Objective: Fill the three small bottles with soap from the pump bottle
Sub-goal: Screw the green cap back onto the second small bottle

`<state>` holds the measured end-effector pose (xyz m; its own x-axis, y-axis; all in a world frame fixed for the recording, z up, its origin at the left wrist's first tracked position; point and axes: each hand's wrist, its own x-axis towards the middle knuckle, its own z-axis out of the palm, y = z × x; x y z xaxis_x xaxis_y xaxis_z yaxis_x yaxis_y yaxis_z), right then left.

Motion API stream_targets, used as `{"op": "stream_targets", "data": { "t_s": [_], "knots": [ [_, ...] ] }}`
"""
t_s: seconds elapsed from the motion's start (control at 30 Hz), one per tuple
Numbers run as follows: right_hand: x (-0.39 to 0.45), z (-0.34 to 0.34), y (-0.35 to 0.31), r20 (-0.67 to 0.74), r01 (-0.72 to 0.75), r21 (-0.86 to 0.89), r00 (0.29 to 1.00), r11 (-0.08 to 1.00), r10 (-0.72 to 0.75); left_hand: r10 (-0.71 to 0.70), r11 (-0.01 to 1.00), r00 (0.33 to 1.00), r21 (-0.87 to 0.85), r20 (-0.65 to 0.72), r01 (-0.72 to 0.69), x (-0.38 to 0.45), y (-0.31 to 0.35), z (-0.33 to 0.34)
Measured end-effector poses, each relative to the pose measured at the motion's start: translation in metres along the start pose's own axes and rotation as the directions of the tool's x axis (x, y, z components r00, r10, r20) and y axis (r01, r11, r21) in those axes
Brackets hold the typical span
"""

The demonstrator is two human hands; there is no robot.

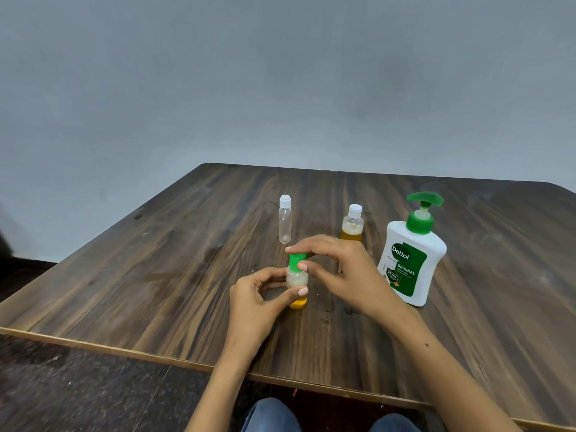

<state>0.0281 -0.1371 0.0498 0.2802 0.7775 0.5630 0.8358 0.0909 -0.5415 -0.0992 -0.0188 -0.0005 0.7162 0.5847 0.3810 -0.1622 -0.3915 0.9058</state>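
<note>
Three small bottles on the wooden table (187,260): green-capped bottle (297,283), part-full of orange soap, gripped by left hand (260,299), right hand (335,266) pinching its cap; white-capped soap bottle (352,223); empty clear bottle (285,219); Dettol pump bottle (411,254) right.

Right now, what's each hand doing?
Left hand: holding the green-capped bottle by its body.
Right hand: pinching that bottle's green cap.

A plain indoor room, its kind hard to tell: a dark wood-grain table (187,260) with a pale edge strip stands against a bare grey-blue wall (280,73), over a dark speckled floor (78,385).
</note>
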Motion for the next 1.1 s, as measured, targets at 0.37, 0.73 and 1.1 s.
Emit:
{"op": "stream_targets", "data": {
  "t_s": [0.37, 0.73, 1.1],
  "knots": [
    [0.001, 0.000, -0.004, 0.046, -0.115, 0.096, 0.993, 0.989, 0.111, 0.057, 0.995, 0.998, 0.078, 0.026, -0.059, 0.002, -0.004, 0.000],
    [-0.002, 0.016, -0.011, -0.200, -0.201, 0.127, 0.954, 0.971, 0.223, 0.111, 0.978, 0.994, 0.178, 0.017, -0.112, 0.004, -0.007, 0.001],
    [-0.002, 0.011, -0.004, -0.090, -0.046, 0.025, 0.995, 0.999, 0.048, 0.076, 0.986, 0.996, 0.147, 0.044, -0.082, 0.003, -0.007, 0.000]
  ]
}}
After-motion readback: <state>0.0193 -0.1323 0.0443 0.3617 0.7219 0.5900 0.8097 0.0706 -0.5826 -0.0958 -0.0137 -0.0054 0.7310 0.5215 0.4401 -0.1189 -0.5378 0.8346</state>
